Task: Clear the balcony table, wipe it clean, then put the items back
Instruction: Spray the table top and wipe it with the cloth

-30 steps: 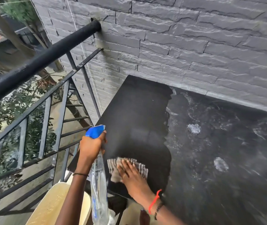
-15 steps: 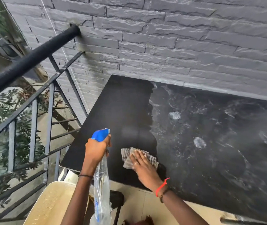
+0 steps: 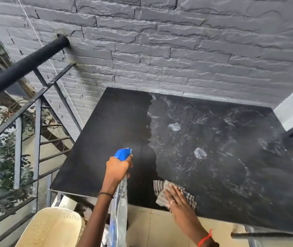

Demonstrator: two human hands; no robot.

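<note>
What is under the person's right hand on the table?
A striped cloth, pressed flat by the right hand near the front edge of the black table. The surface beneath the cloth is covered, so its state cannot be seen.

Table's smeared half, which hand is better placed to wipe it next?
Right. The right hand lies flat on the cloth at the edge of the smeared half of the table; the left hand grips the spray bottle.
</note>
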